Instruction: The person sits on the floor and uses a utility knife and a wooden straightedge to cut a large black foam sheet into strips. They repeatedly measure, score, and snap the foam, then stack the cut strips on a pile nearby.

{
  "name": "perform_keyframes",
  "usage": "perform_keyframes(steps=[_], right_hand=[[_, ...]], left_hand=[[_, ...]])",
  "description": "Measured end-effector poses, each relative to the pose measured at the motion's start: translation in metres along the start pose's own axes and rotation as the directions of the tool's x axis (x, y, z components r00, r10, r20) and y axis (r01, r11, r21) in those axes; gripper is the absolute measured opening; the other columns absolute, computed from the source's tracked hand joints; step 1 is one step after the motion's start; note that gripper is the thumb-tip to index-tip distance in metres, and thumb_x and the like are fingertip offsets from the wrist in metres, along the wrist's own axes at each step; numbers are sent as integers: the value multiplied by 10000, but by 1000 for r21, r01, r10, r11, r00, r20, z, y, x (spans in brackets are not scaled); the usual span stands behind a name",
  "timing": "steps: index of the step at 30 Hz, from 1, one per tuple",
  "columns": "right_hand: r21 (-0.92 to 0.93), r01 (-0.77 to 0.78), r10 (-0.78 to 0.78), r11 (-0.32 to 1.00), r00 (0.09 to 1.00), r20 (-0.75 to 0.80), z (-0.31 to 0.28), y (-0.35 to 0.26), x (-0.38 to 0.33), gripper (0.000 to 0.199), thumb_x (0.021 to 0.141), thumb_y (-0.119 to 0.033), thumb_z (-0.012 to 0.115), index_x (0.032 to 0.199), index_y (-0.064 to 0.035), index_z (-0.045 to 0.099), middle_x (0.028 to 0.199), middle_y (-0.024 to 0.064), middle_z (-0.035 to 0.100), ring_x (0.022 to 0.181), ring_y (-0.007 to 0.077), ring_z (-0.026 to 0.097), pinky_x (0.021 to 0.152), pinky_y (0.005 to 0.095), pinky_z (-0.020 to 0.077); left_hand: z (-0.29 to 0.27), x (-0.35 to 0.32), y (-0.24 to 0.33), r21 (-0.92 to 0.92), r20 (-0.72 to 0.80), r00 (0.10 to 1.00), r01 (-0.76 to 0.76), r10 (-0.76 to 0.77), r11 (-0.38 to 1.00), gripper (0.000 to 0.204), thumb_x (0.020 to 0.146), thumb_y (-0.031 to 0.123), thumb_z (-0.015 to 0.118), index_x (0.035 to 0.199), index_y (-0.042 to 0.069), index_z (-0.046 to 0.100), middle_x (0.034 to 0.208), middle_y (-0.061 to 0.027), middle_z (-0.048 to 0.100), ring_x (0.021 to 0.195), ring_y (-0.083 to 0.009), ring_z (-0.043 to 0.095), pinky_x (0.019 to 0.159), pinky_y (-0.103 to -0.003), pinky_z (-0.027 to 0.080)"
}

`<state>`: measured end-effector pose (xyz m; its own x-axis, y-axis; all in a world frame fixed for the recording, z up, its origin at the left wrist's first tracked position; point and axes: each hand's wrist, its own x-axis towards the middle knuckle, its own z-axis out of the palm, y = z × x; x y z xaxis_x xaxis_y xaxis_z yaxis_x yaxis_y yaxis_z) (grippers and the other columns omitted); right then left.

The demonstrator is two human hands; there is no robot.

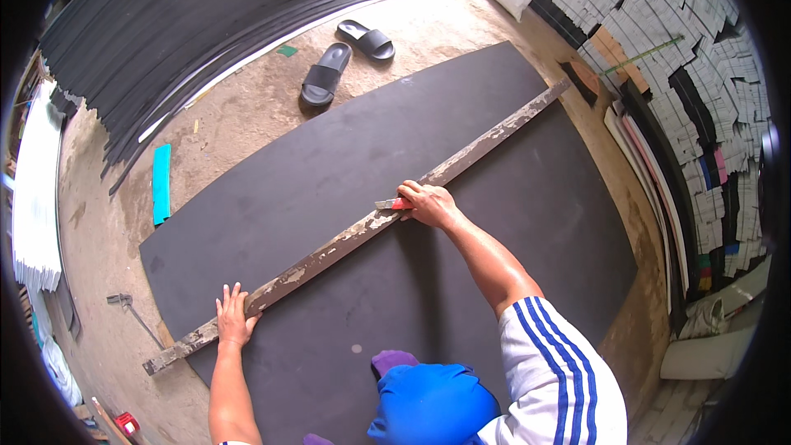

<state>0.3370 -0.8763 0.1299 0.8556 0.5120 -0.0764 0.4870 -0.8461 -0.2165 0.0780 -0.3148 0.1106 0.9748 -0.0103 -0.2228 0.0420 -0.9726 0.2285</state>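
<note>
A large black foam-like sheet (321,173) lies on the floor beneath me. Across it, from lower left to upper right, runs a long straight bar (317,257) with worn brown and whitish paint. My left hand (236,317) presses on the bar near its lower left end, fingers stretched out over it. Closed around a red utility knife (400,204), my right hand (428,203) is at the bar's middle, and the knife's metal end points left over the bar. Part of the knife is hidden by my fingers.
Black slippers (327,74) sit beyond the sheet. Stacked black sheets (214,25) fill the far left, with a turquoise strip (161,184) nearer. A hammer-like tool (132,313) lies by the bar's left end. Piled white and black pieces (700,66) line the right side.
</note>
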Motion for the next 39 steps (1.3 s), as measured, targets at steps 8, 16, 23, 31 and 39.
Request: perform_keyframes(steps=[8,16,23,31,39], right_hand=[[44,-54,54,998,999,-6,3,-15,19,688,832,-295,904,1423,-146,585,1509,61,601,1260,339,679,1017,477,579],[21,-95,95,995,995,9,23,-23,38,781,698,-156,954,1384,-95,586,1474,80,620,1239,377,669,987,468,569],[30,-112,112,993,994,14,18,-15,42,791,691,-131,945,1394,-101,583,1473,78,625,1247,371,667,1000,464,568],[25,-89,89,996,996,-6,27,-7,43,785,686,-104,941,1384,-92,582,1455,93,632,1244,377,665,993,464,572],[24,-80,81,996,997,-2,34,5,42,810,668,-113,954,1385,-88,578,1454,107,631,1257,379,662,1003,462,569]], left_hand=[[-25,45,-12,122,-89,985,-135,146,983,956,738,580,902,1516,146,555,1649,-107,474,1548,-344,411,1209,-543,386],[33,48,-55,32,-185,980,-69,74,997,960,768,762,777,1504,176,586,1645,-45,514,1534,-337,452,1266,-542,370],[36,61,-48,10,-326,942,-81,80,997,854,704,740,836,1336,180,709,1512,-11,650,1436,-309,574,1218,-485,457],[32,62,-51,16,-331,937,-108,107,994,830,708,743,833,1305,176,726,1473,-26,677,1407,-309,601,1204,-474,474],[37,63,-53,-16,-294,950,-115,105,993,851,737,750,803,1344,161,708,1509,-50,648,1440,-324,566,1222,-467,447]])
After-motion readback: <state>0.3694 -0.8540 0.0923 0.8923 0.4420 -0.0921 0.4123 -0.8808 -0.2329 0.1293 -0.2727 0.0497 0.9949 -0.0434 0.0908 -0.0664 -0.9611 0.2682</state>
